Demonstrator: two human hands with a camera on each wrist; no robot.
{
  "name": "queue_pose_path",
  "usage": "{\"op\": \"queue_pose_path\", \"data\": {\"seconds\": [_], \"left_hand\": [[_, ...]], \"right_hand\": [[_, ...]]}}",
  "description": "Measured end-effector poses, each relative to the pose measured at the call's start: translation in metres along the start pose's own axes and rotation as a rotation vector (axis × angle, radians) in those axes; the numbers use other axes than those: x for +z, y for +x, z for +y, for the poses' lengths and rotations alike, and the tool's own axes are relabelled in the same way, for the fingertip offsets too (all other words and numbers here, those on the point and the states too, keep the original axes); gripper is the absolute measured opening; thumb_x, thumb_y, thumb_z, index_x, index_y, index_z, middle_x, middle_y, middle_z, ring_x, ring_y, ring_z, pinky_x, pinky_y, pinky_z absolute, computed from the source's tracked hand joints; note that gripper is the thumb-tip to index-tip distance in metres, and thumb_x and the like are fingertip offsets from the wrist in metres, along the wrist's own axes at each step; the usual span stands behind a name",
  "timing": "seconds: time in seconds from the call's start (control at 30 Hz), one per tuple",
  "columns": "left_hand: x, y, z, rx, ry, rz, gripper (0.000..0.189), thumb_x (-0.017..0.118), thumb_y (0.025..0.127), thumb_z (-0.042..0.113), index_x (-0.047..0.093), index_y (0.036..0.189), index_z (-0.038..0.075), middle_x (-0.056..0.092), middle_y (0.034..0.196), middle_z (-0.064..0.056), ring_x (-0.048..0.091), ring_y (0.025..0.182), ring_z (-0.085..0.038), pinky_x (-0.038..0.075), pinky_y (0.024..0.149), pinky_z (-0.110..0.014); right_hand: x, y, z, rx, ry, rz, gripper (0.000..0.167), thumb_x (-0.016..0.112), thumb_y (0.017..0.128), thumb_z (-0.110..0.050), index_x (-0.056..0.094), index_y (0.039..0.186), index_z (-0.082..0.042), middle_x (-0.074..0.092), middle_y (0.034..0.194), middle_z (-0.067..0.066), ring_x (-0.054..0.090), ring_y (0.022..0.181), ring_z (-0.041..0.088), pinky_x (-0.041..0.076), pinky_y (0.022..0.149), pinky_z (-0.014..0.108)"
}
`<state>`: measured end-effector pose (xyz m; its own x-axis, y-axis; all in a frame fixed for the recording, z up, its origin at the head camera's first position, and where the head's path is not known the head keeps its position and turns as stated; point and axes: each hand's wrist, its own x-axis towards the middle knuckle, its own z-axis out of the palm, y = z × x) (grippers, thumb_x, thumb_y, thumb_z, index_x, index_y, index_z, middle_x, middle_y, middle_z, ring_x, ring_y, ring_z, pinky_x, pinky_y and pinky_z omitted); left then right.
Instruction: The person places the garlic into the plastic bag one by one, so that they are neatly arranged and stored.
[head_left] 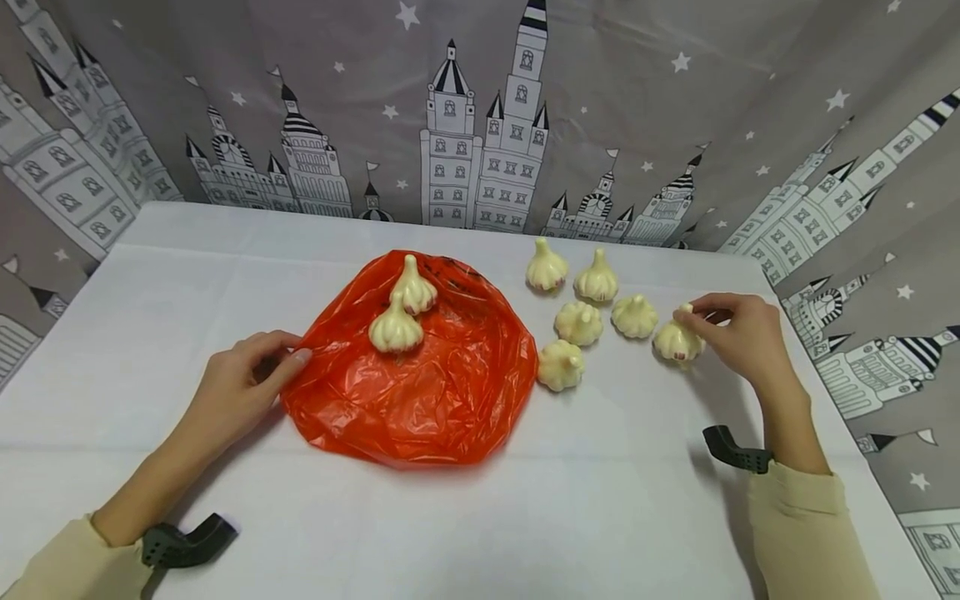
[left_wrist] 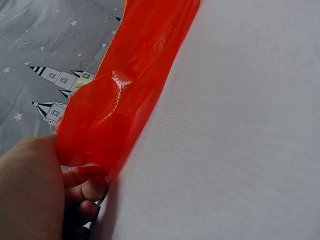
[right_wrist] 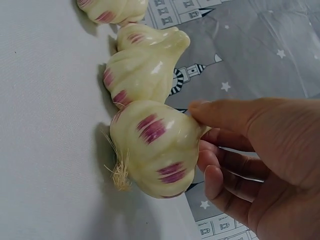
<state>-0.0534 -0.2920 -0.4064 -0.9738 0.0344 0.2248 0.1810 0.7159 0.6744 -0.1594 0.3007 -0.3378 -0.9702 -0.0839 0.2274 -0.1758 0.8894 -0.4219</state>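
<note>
Between thumb and fingers, my left hand [head_left: 243, 379] pinches the left edge of a red plastic bag [head_left: 420, 408] spread on the table. Two garlic bulbs [head_left: 396, 330] rest on the bag's upper left part. Over at the right, my right hand [head_left: 742, 333] pinches a garlic bulb [head_left: 677, 340] by its stem. In the right wrist view this bulb [right_wrist: 155, 150] shows purple streaks and a tuft of dry roots at its base. The left wrist view has the bag's edge [left_wrist: 107, 125] lifted between thumb and fingers.
Several other garlic bulbs [head_left: 578, 323] stand between the bag and my right hand, one [head_left: 560, 365] right at the bag's right edge. All lie on a white-covered table [head_left: 600, 517]. Behind it hangs a grey curtain [head_left: 630, 75] printed with castles and stars.
</note>
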Motion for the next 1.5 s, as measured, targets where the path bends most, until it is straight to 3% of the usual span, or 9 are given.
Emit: {"op": "queue_pose_path", "data": {"seconds": [0.33,0.67,0.73,1.07,1.5], "left_hand": [[0.001,0.0,-0.002,0.014,-0.004,0.006,0.023,0.072,0.1,0.018,0.074,0.121,0.007,0.07,0.096,-0.008,0.051,0.081,-0.005,0.043,0.069,-0.009],[0.001,-0.001,-0.002,0.013,-0.014,0.007,0.023,0.071,0.101,0.018,0.074,0.121,0.007,0.071,0.099,-0.01,0.051,0.083,-0.002,0.043,0.072,-0.007],[0.001,-0.001,-0.002,0.012,-0.015,0.006,0.023,0.071,0.101,0.018,0.074,0.121,0.007,0.072,0.1,-0.01,0.051,0.084,-0.001,0.043,0.072,-0.007],[0.001,0.001,-0.002,0.012,-0.01,0.005,0.024,0.071,0.101,0.018,0.073,0.122,0.007,0.072,0.101,-0.01,0.052,0.083,-0.001,0.044,0.072,-0.006],[0.001,0.001,-0.002,0.013,-0.016,0.007,0.023,0.07,0.101,0.018,0.073,0.121,0.007,0.071,0.099,-0.009,0.051,0.082,-0.003,0.044,0.07,-0.008]], "right_hand": [[-0.003,0.0,0.0,0.027,0.021,0.06,0.028,0.081,0.093,-0.031,0.084,0.103,-0.005,0.08,0.092,0.018,0.051,0.066,-0.019,0.037,0.058,0.015],[-0.007,0.0,-0.021,0.058,0.075,0.228,0.026,0.084,0.089,-0.028,0.083,0.093,-0.003,0.078,0.081,0.016,0.05,0.062,-0.02,0.036,0.067,0.015],[-0.009,-0.001,-0.029,0.055,0.083,0.241,0.026,0.084,0.089,-0.029,0.083,0.093,-0.003,0.078,0.082,0.017,0.05,0.061,-0.019,0.038,0.064,0.014],[-0.011,0.0,-0.045,0.056,0.1,0.245,0.025,0.085,0.088,-0.029,0.083,0.092,-0.004,0.078,0.08,0.013,0.053,0.061,-0.017,0.04,0.058,0.01],[-0.015,0.004,-0.073,0.064,0.115,0.233,0.027,0.083,0.09,-0.031,0.083,0.095,-0.005,0.078,0.084,0.015,0.055,0.064,-0.01,0.04,0.063,0.015]]}}
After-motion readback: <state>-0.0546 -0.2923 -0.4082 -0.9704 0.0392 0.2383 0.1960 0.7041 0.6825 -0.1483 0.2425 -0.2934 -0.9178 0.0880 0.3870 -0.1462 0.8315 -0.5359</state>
